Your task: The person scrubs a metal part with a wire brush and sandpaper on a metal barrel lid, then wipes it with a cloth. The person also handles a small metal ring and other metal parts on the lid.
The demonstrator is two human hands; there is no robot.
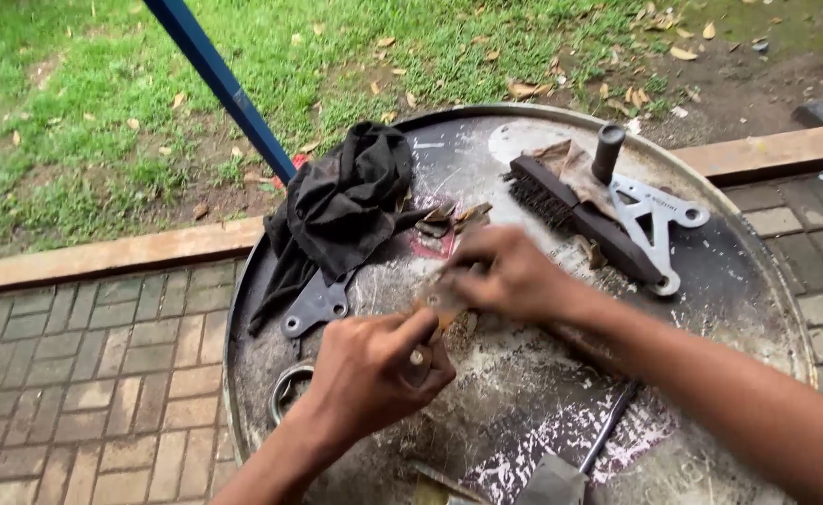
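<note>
A small brownish piece (441, 304), blurred and too small to identify, sits between your two hands just above the middle of the round metal worktop (758, 281). Your right hand (510, 273) curls over its far end, fingers bent around it, seemingly to steady it. Your left hand (374, 369) is clenched nearer you around a slim handle-like item (419, 355) that points up toward the piece; what it is cannot be told. The two hands meet over the piece, so it looks braced from one side and worked from the other.

Every other position is given from that piece. Beyond it and to the left, a black rag (346, 201) lies crumpled, draped partly over a dark flat metal bracket (316, 307) with holes. Beyond it and to the right, a wire brush (580, 220) lies diagonally, within reach, across a pale triangular bracket (659, 217); a dark cylinder (608, 151) stands upright there. Nearer you and to the left, a metal ring (285, 388) rests at the worktop's rim. Nearer you and to the right, a thin dark rod (610, 425) lies on scraped, white-flecked paint. A blue pole (220, 84) slants behind the rag, and grass and brick paving surround the worktop.
</note>
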